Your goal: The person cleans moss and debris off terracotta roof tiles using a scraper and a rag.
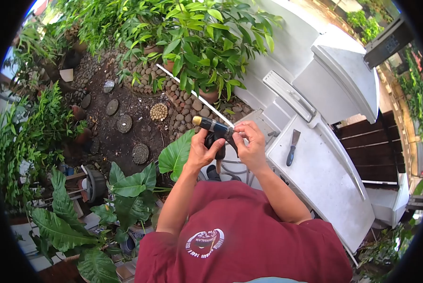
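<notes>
In the head view, a dark spray gun point(219, 128) with a yellow, brass-coloured tip is held up in front of my chest. My left hand point(203, 150) wraps round its body behind the tip, which points to the left. With thumb and fingers bent, my right hand point(250, 145) grips the rear end near the handle; the exact contact is partly hidden by the fingers. To the right, a putty knife point(293, 148) with a dark blue handle lies on the white counter top point(315, 177).
A white pole point(192, 93) runs diagonally beyond my hands. Grey hose loops point(235, 167) lie by my feet. Large-leaved plants point(129, 188) stand at the left, potted shrubs point(197, 42) ahead. Round stepping stones point(139, 153) cross the soil. A white wall point(277, 61) borders the right.
</notes>
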Available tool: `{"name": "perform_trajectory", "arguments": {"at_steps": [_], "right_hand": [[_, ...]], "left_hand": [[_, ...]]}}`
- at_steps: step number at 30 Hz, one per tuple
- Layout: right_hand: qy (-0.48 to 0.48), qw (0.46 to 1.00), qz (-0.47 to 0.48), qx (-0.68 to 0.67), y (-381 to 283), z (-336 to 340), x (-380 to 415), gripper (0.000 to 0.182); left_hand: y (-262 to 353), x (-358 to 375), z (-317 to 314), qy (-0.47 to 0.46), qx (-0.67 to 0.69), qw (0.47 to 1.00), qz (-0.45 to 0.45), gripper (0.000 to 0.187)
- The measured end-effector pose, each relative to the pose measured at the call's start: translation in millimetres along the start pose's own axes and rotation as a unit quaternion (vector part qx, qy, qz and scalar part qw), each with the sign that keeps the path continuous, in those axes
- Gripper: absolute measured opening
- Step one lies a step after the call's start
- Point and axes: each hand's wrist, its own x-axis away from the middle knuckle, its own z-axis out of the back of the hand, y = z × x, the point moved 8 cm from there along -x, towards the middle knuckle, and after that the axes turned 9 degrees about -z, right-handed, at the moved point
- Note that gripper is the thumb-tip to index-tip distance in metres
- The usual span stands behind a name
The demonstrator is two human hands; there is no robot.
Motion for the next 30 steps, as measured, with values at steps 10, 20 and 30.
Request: {"name": "perform_trajectory", "arguments": {"at_steps": [10, 20, 30], "right_hand": [[-0.067, 0.993, -0.076, -0.061, 15, -8, 2, 0.013], [-0.371, 0.852, -0.251, -0.271, 51, -62, 24, 0.071], [-0.309, 0.865, -0.316, -0.238, 63, -74, 31, 0.071]], "left_hand": [[4, 7, 8, -0.014, -0.064, 0.998, 0.012, 0.032], [18, -11, 7, -0.064, 0.046, 0.997, 0.028, 0.038], [15, -4, 53, 0.044, 0.08, 0.996, 0.012, 0.033]]}}
